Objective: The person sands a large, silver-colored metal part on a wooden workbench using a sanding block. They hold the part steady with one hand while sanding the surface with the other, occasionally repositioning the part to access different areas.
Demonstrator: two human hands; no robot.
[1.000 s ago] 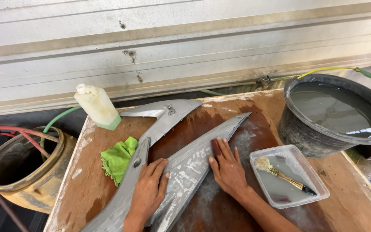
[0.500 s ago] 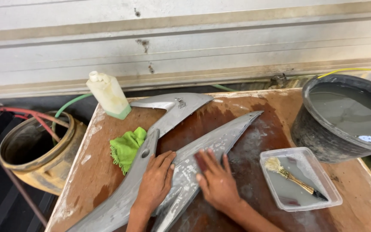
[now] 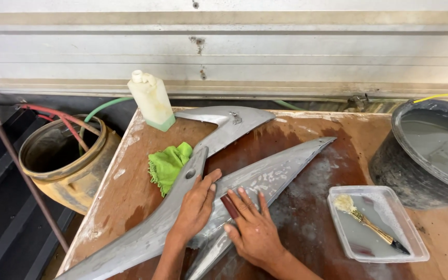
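Note:
A long grey pointed panel (image 3: 281,168) lies wet across a brown wooden table (image 3: 125,194). My left hand (image 3: 195,207) presses flat on the panel's left arm, fingers together. My right hand (image 3: 252,228) lies flat on the panel's right arm, and a dark reddish sanding pad (image 3: 230,206) sits under its fingers. A second grey part (image 3: 229,127) of the panel reaches toward the table's back edge.
A green cloth (image 3: 169,165) lies left of the panel. A pale plastic bottle (image 3: 151,101) stands at the back left corner. A clear tray (image 3: 377,223) of grey water holds a paintbrush (image 3: 369,223). A black bucket (image 3: 431,153) of water stands right; a yellow drum (image 3: 66,158) left.
My right hand has slid down the panel toward me with the sanding pad. The left hand stays pressed on the panel. The view has shifted, so everything sits further right.

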